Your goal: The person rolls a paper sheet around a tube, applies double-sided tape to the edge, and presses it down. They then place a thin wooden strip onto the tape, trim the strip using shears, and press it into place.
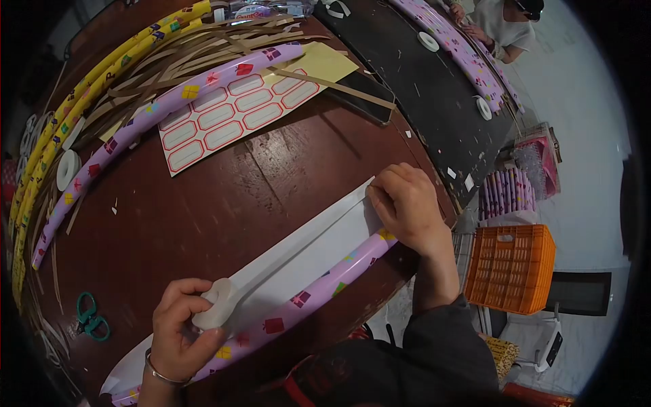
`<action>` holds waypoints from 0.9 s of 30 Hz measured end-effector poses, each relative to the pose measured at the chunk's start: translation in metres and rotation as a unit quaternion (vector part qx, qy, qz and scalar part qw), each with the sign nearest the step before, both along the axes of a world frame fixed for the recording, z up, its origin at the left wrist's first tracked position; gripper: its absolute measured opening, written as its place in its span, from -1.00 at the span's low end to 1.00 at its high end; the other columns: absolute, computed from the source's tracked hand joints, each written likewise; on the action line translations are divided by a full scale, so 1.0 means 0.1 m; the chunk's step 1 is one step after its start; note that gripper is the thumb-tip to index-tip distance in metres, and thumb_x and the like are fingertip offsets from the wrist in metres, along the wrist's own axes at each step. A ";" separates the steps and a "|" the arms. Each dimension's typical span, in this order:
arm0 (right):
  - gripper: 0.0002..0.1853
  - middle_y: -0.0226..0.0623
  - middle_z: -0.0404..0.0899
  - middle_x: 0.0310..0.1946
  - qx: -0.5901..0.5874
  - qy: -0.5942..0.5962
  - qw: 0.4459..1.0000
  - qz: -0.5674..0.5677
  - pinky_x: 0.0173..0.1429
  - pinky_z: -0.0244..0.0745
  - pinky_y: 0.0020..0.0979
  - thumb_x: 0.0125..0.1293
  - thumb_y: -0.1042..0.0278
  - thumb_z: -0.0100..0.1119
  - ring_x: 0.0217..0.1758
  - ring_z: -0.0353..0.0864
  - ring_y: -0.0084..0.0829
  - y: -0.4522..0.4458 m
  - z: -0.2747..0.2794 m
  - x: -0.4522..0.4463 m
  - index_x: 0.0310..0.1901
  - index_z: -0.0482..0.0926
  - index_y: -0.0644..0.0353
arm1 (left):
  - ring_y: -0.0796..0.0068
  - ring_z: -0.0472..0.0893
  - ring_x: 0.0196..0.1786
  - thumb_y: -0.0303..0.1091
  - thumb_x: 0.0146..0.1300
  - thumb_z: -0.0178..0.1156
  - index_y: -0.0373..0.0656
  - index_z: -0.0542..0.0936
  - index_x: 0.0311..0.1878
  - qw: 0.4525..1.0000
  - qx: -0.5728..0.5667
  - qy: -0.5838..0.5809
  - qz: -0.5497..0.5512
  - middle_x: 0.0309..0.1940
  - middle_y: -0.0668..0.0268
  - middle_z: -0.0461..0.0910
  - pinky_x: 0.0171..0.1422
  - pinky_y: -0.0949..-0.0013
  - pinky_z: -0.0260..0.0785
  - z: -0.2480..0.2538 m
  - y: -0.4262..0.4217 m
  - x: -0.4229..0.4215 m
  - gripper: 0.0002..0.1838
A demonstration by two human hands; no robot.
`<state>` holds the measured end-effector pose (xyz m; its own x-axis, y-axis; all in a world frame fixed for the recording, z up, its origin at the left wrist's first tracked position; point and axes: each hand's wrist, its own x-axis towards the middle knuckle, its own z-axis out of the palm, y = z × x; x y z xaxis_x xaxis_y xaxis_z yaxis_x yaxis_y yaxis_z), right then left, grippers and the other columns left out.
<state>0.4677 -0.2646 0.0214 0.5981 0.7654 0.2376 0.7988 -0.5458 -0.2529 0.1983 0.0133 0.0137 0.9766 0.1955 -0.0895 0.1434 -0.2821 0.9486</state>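
My left hand point(178, 325) is closed around a white roll of tape point(218, 304) at the lower left. From the roll a strip of tape point(298, 239) runs diagonally up to the right, along the edge of a sheet of wrapping paper. My right hand point(410, 207) pinches the strip's far end at the paper's upper corner; the fingertips are partly hidden. White is the underside point(312, 256) of the sheet, and its near part is a rolled purple tube point(319, 293) with gift-box prints, lying below both hands.
Another purple roll point(196, 88) lies across a sheet of red-bordered labels point(220, 123). Yellow rolls point(88, 85) and brown strips point(169, 61) lie at the left. Green scissors point(93, 317) rest nearby. An orange crate point(510, 268) stands right; another person point(502, 30) is at the far table.
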 end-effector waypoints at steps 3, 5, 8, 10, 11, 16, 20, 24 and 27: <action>-0.94 -0.24 0.57 -0.42 -0.004 -0.001 1.000 -0.004 -0.15 0.43 -0.20 0.10 0.48 0.28 -0.28 0.55 -0.15 0.00 -0.02 0.02 -0.40 0.57 0.21 | 0.27 0.60 -0.03 -0.31 -0.08 0.42 -0.25 0.59 -0.22 0.999 0.051 -0.004 -0.010 0.03 0.05 0.54 0.01 0.28 0.47 0.00 -0.02 0.00 -0.65; -0.93 -0.26 0.56 -0.42 -0.001 0.003 1.000 -0.006 -0.15 0.42 -0.21 0.11 0.44 0.28 -0.27 0.55 -0.18 -0.01 -0.02 0.03 -0.41 0.57 0.18 | 0.25 0.61 -0.04 -0.30 -0.09 0.43 -0.24 0.59 -0.24 0.999 0.040 -0.007 -0.008 0.03 0.04 0.54 0.01 0.27 0.48 -0.02 -0.01 -0.01 -0.65; -0.92 -0.26 0.56 -0.42 -0.002 0.006 1.000 0.001 -0.14 0.42 -0.21 0.11 0.45 0.29 -0.27 0.55 -0.17 0.00 -0.01 0.04 -0.40 0.57 0.19 | 0.21 0.62 -0.05 -0.28 -0.11 0.45 -0.23 0.58 -0.27 1.000 0.027 -0.016 0.003 0.03 0.02 0.55 0.01 0.25 0.48 -0.04 -0.02 -0.01 -0.65; -0.93 -0.24 0.56 -0.42 0.001 0.008 1.000 0.002 -0.15 0.43 -0.21 0.11 0.46 0.29 -0.28 0.55 -0.16 0.00 -0.01 0.05 -0.40 0.57 0.20 | 0.20 0.62 -0.05 -0.27 -0.11 0.45 -0.23 0.58 -0.29 0.999 0.024 -0.022 0.012 0.03 0.02 0.55 0.01 0.25 0.48 -0.05 -0.02 0.00 -0.65; -0.93 -0.24 0.56 -0.42 -0.001 0.007 1.000 0.003 -0.15 0.43 -0.21 0.11 0.46 0.29 -0.28 0.55 -0.16 0.00 -0.01 0.05 -0.40 0.57 0.20 | 0.20 0.62 -0.05 -0.26 -0.11 0.45 -0.23 0.58 -0.29 0.999 0.021 -0.024 0.012 0.03 0.02 0.55 0.01 0.24 0.48 -0.05 -0.02 0.00 -0.65; -0.92 -0.21 0.55 -0.43 0.003 0.023 1.000 -0.004 -0.18 0.46 -0.20 0.11 0.48 0.29 -0.29 0.54 -0.13 0.02 0.00 0.05 -0.39 0.58 0.23 | 0.14 0.55 0.15 -0.03 0.21 0.37 -0.26 0.54 -0.17 0.999 -0.051 0.014 -0.004 0.22 -0.14 0.42 0.18 0.14 0.39 0.10 0.02 0.02 -0.56; -0.92 -0.21 0.56 -0.42 -0.011 0.024 1.000 -0.015 -0.17 0.46 -0.19 0.11 0.48 0.29 -0.29 0.54 -0.13 0.02 0.00 0.04 -0.38 0.58 0.24 | 0.17 0.59 0.09 -0.05 0.24 0.36 -0.22 0.56 -0.18 0.998 -0.041 0.049 0.001 0.20 -0.12 0.43 0.12 0.21 0.43 0.10 -0.02 0.00 -0.61; -0.92 -0.21 0.56 -0.41 -0.019 0.031 0.999 -0.025 -0.18 0.47 -0.20 0.10 0.50 0.29 -0.29 0.54 -0.14 0.03 0.01 0.03 -0.38 0.58 0.24 | 0.20 0.62 0.05 -0.11 0.25 0.40 -0.20 0.58 -0.18 0.999 -0.029 0.007 -0.012 0.17 -0.10 0.44 0.07 0.26 0.46 -0.17 0.08 -0.12 -0.65; -0.92 -0.21 0.54 -0.41 -0.022 0.035 0.999 -0.028 -0.19 0.46 -0.21 0.11 0.54 0.28 -0.28 0.53 -0.14 0.04 0.03 0.03 -0.36 0.58 0.25 | 0.18 0.61 0.07 -0.19 0.23 0.41 -0.20 0.57 -0.19 0.999 -0.037 0.022 -0.002 0.18 -0.10 0.44 0.09 0.23 0.47 -0.14 0.05 -0.10 -0.70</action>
